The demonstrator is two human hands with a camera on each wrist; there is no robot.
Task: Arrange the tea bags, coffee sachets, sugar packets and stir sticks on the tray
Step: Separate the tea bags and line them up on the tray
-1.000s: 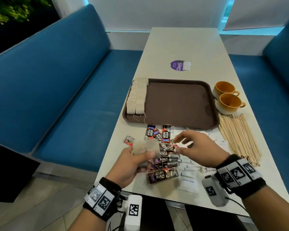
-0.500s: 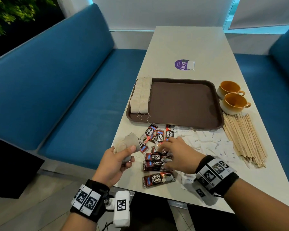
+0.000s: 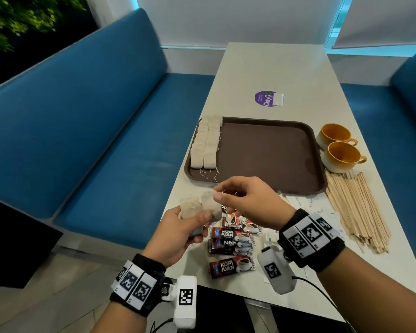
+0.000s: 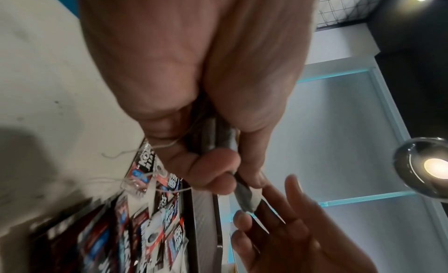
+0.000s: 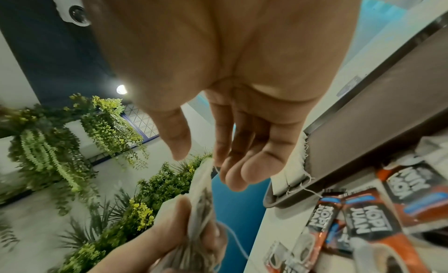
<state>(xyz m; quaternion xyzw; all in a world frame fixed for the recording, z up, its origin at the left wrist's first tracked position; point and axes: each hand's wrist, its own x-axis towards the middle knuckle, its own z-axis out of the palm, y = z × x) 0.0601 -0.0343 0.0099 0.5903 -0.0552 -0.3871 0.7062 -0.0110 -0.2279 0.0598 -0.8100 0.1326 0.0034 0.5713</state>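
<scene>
Blue booth benches (image 3: pixel 87 131) flank a long pale counter (image 3: pixel 274 68) carrying a brown tray (image 3: pixel 269 155). Two rows of tea bags (image 3: pixel 205 145) line the tray's left edge. Near the counter's front edge, the left hand (image 3: pixel 178 234) has its grip curled round a small bunch of loose tea bags (image 3: pixel 195 207), thumb pressed over them. The right hand (image 3: pixel 252 203) meets it from the right, its thumb and forefinger at the top corner of one bag; whether that grip pinches the bag or its string is unclear. Coffee sachets (image 3: pixel 231 239) lie scattered just beneath both hands, white sugar packets (image 3: pixel 305 203) beside them. Stir sticks (image 3: pixel 356 210) lie heaped to the right, near two orange cups (image 3: pixel 339 147).
</scene>
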